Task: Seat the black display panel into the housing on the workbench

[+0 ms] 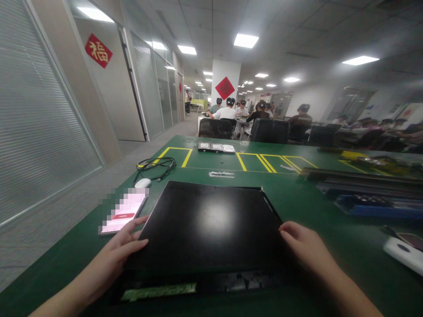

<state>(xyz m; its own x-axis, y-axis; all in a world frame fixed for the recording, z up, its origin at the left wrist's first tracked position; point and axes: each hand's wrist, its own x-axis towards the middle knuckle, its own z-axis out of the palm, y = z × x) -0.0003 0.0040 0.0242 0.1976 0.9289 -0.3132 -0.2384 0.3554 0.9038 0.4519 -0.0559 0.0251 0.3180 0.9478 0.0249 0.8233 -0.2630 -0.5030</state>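
Note:
A black flat display panel (188,220) with a glossy light reflection on it fills the middle of the view. At its left edge my left hand (127,240) grips it, thumb on top and fingers along the side. My right hand (295,240) pinches the panel's right edge between thumb and fingers. Beneath the panel lies a dark frame (244,281), mostly hidden, with a green circuit board strip (158,291) showing at the near side. A corner of the frame also shows past the panel at the far right.
Left of the panel lie a phone (124,215), a white earbud case or mouse (142,183) and a coiled black cable (158,167). Hard drives (216,147) and small screws (221,174) sit farther back. Long dark strips (350,189) and a white device (403,253) are right. People sit beyond.

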